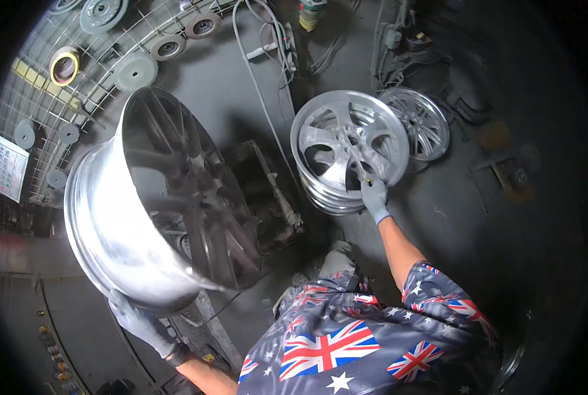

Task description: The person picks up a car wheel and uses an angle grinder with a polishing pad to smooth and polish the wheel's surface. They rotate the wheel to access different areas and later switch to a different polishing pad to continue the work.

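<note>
So this one had both hands busy on different wheels. The big multi-spoke alloy wheel, bright barrel and dark face, stood tilted at the left of the frame, with the gloved left hand against the bottom of its barrel at lower left. Fingers were on the metal, but I couldn't tell whether they hooked round the lip or just propped it, or what else carried the weight. If it was only a prop, I'd say a proper hook under the lip was the safer call for something that bulky and shiny.

Right of centre, the gloved right hand had its fingers closed on what looked like a slim tool, right over the near side of the wide-spoked silver wheel, which lay face up. The tool's tip was too small to make out. My take: a light grip and a low angle suited that bare face best, since a slip there could've scratched a spoke. Also worth minding the pale cable running down just left of that wheel, and the smaller thin-spoked wheel tucked behind it at upper right.
</note>
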Motion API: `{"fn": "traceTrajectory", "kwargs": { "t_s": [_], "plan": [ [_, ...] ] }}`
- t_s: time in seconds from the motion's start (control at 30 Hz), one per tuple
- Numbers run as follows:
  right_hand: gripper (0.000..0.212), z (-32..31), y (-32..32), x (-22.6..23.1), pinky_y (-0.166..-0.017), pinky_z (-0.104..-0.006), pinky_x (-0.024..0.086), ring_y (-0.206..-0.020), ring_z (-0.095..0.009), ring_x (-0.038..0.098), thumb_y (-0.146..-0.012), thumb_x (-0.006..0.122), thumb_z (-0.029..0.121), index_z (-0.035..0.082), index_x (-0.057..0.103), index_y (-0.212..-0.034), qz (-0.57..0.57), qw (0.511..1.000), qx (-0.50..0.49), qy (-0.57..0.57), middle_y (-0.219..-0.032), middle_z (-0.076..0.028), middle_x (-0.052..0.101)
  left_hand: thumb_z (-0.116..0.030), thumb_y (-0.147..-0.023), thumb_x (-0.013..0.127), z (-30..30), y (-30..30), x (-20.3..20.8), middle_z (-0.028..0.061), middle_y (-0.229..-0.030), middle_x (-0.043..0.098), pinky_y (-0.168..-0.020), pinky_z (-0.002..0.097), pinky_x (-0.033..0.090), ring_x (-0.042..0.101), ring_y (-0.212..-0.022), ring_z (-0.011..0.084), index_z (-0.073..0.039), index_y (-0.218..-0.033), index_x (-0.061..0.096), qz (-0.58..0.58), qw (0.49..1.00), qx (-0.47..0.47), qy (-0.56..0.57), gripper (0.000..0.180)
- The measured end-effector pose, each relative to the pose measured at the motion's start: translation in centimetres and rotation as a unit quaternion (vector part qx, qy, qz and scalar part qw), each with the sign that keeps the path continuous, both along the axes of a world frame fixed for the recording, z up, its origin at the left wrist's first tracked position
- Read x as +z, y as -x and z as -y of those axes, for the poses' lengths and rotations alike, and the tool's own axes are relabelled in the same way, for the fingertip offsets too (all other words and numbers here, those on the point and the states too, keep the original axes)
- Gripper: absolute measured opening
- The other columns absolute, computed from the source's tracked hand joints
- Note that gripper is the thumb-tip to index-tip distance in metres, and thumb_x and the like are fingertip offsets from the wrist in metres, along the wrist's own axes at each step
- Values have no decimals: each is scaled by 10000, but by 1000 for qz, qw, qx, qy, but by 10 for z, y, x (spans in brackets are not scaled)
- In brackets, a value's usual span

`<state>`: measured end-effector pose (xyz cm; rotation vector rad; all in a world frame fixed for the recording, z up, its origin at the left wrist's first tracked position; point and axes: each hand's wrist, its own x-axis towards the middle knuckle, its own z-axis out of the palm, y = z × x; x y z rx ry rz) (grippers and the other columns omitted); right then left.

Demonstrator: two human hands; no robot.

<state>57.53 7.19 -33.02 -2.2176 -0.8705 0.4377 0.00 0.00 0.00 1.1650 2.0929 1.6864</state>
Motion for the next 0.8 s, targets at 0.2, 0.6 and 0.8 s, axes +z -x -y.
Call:
{"fn": "traceTrajectory", "kwargs": {
  "t_s": [0.2, 0.6, 0.8],
  "plan": [
    [264, -99, -47, -68, -885, -488, 537, -1008, -400, 694, -919, 638, 298, 95, 742, -1052, 40, 994, 66, 74, -1041, -215, 727, -392, -1101, 482, -33, -31, 5, 199, -1359, 627, -1029, 385, 474, 605, -1136, 244, 53, -1443, 538, -91, 975, 205, 0, 564],
    [276, -169, -74, -89, -878, -531, 486, -1075, -399, 627, -896, 624, 337, 161, 717, -1087, 188, 964, 122, 145, -1110, -184, 698, -544, -1071, 445, -22, 4, -15, 224, -1158, 725, -905, 420, 505, 676, -989, 278, -9, -1362, 632, -325, 873, 335, 141, 638],
    [304, -169, -66, -66, -899, -549, 488, -1116, -413, 613, -892, 654, 304, 184, 669, -1171, 180, 957, 136, 182, -1217, -179, 654, -589, -1044, 501, -47, -30, 0, 194, -1094, 745, -892, 403, 504, 639, -942, 239, 86, -1246, 677, -145, 920, 360, 58, 726]
  ]
}}
